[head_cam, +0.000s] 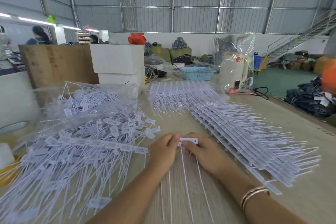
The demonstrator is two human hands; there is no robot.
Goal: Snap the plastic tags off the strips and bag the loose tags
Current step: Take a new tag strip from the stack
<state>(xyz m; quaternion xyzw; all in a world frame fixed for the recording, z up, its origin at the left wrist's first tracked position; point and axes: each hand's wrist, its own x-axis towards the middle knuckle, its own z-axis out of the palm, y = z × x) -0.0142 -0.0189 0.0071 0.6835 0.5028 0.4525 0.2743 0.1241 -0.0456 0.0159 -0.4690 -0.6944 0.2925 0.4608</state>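
A white strip of tags (101, 144) runs from the loose pile to my hands at the table's middle. My left hand (162, 151) grips the strip's near end. My right hand (199, 152) pinches the end tag (189, 140), whose thin tail hangs toward me. A big heap of loose tags (72, 151) lies to the left, partly over a clear bag (87, 96). A stack of whole strips (254, 143) lies to the right, with more strips in a clear bag (181, 94) behind.
White foam boxes (118, 63), a wooden board (58, 63), a blue basket (197, 73) and a white appliance under clear plastic (233, 71) stand at the table's back. The table's right edge (300, 109) drops to a green floor with dark bundles. People stand far left.
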